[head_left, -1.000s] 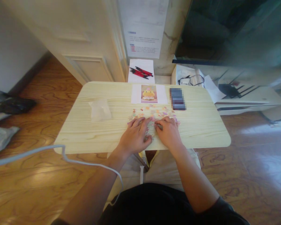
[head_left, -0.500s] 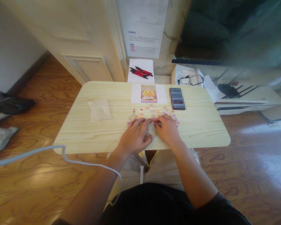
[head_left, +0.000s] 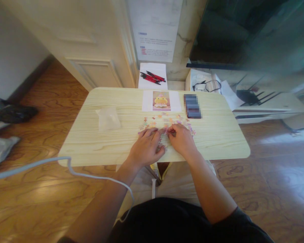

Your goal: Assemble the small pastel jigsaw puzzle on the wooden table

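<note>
Small jigsaw puzzle pieces [head_left: 170, 120] in orange, pink, purple and grey lie scattered across the pale wood-grain table [head_left: 218, 138]. My left hand [head_left: 147, 145] rests palm down over the near pieces, fingers stretched out and thumb apart. Its index fingertip touches the pieces beside a small pink one [head_left: 166, 129]. Close by on the right, my right hand [head_left: 182, 141] is closed in a pinch at that pink puzzle piece, and its fingers partly cover it. Both hands hide some pieces beneath them. Behind the pieces lies a printed sheet with a yellow cartoon figure [head_left: 161, 101].
A clear plastic bag [head_left: 109, 118] lies on the table's left side. A blurred-out phone [head_left: 192, 106] sits at the back right. Red and black pens [head_left: 152, 78] rest on white paper beyond the far edge. A pale cable [head_left: 96, 176] hangs across my left forearm.
My right hand has shifted very slightly to the right, its fingers still pinched. My left hand stays nearly in place among the pieces.
</note>
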The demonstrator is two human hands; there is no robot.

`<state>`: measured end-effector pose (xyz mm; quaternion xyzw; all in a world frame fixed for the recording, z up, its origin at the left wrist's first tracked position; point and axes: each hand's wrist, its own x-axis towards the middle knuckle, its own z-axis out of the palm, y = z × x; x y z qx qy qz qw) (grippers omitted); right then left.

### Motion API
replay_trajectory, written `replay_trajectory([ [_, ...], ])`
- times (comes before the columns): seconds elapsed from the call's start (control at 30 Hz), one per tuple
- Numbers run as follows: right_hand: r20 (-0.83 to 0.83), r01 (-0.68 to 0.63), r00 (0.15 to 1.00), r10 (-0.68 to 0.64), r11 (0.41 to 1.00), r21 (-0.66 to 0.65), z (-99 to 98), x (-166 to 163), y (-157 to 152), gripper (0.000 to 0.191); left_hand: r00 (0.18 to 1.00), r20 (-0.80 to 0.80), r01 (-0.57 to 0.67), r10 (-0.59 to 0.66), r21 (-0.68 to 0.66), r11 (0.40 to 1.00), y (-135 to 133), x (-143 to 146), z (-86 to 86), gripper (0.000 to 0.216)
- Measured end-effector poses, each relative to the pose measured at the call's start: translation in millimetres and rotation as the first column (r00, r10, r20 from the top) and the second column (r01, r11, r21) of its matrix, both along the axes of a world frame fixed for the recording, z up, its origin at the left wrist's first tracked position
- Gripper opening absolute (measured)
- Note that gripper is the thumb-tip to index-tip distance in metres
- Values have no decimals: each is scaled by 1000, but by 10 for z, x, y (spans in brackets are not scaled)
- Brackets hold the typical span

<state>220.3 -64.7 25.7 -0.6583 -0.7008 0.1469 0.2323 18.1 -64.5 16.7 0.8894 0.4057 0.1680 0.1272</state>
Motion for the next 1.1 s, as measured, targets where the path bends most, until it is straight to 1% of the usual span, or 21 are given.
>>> replay_trajectory([
  [0.13, -7, 11, 1000, -11, 1000, -7, 6, 5, 6, 11, 1000, -3, 0, 0, 2, 1000, -3, -5, -12, 67],
  [0.23, -43, 20, 999, -20, 1000, -1, 15, 28, -1, 13, 1000, 2, -1, 1, 4, 1000, -6, -7, -2, 67],
  [0.3, -53, 29, 998, -27, 999, 31, 20, 54, -27, 17, 1000, 18, -1, 1, 8, 1000, -8, -5, 13, 64],
  [0.37, -29, 26, 999, -24, 997, 76, 14, 82, -71, 21, 999, 38, -3, 2, 12, 1000, -11, -2, 27, 60],
  [0.47, 24, -22, 1000, 19, 992, 123, -21, 108, -154, 27, 999, 49, -12, 11, 9, 1000, -16, 6, 42, 55],
  [0.53, 32, -43, 999, 38, 988, 146, -54, 114, -199, 30, 999, 47, -16, 16, 7, 1000, -17, 12, 45, 55],
  [0.67, 20, -34, 999, 30, 983, 183, -95, 107, -241, 28, 1000, 25, -13, 13, 9, 1000, -13, 24, 43, 58],
  [0.83, 80, -65, 995, 53, 985, 157, -105, 83, -234, 22, 1000, -27, -13, 14, 11, 1000, -4, 33, 30, 65],
  [0.97, 123, -92, 990, 75, 985, 143, -97, 71, -193, 20, 998, -65, -12, 12, 0, 1000, 3, 25, 23, 62],
  [1.1, 169, -101, 982, 84, 990, 95, -34, 48, -128, 19, 997, -80, -8, 8, 1, 1000, 16, 14, 14, 61],
])
